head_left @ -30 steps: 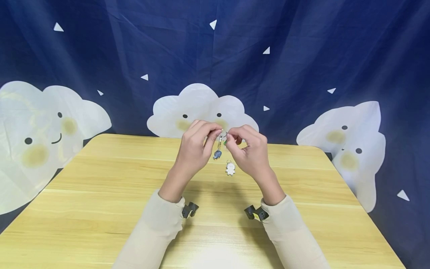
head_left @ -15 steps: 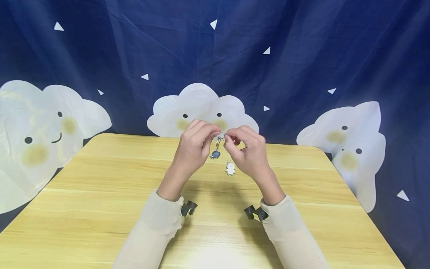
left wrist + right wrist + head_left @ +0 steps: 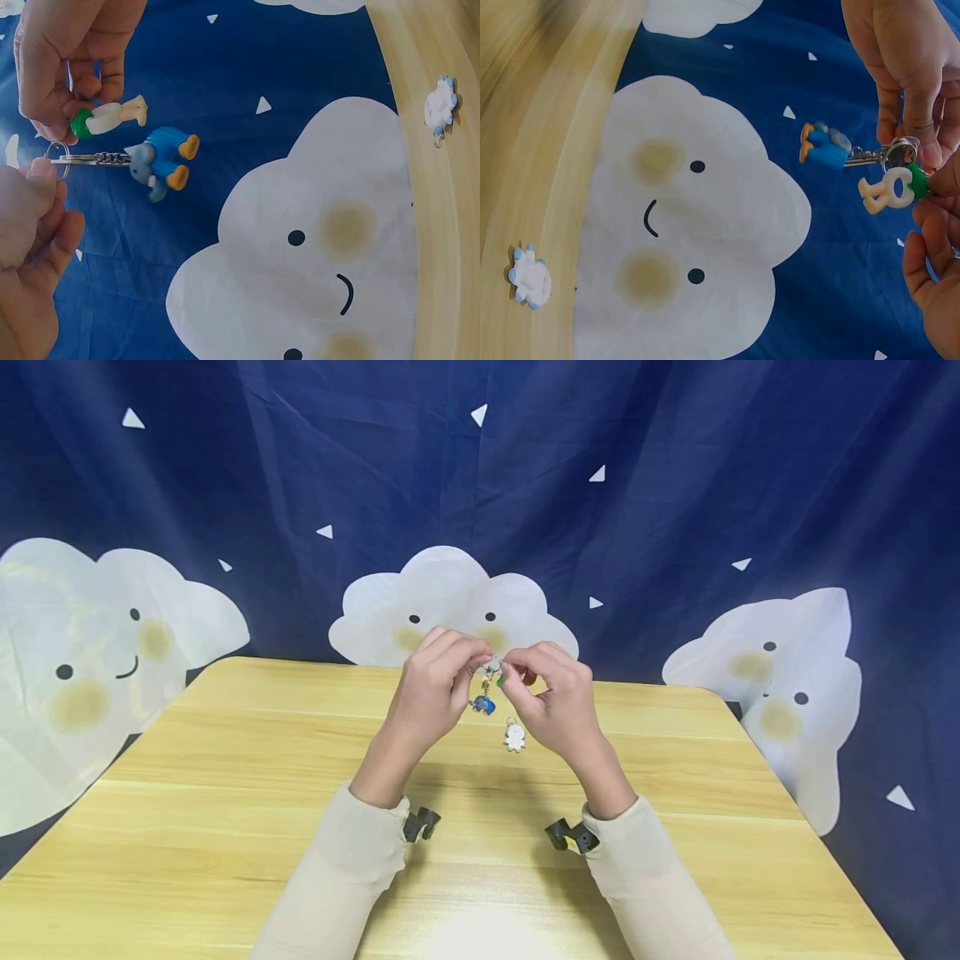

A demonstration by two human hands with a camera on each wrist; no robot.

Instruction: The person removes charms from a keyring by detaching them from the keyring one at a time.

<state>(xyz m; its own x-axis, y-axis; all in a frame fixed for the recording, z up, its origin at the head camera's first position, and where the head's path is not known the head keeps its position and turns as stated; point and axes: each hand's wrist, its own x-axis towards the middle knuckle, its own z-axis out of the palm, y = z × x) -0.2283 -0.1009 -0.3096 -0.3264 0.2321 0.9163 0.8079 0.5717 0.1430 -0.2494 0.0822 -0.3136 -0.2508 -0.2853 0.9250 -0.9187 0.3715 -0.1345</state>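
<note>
Left hand (image 3: 431,693) is pinching metal ring (image 3: 64,158). Blue elephant (image 3: 483,704) is hanging below ring, now turning brighter side to head view. White figure (image 3: 514,737) is lying on table (image 3: 225,760), lower than ring, unmoved. Right hand (image 3: 555,693) is pinching green-topped figure (image 3: 105,120) beside ring, its green showing again; link unclear, so work at ring is seemingly continuing.

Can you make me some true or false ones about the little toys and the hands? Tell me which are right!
1. The left hand pinches the metal ring. True.
2. The white figure lies on the table. True.
3. The right hand holds the white figure. False: the right hand holds the green-topped figure.
4. The blue elephant hangs from the metal ring. True.
5. The blue elephant touches the white figure. False: they are apart.
</note>
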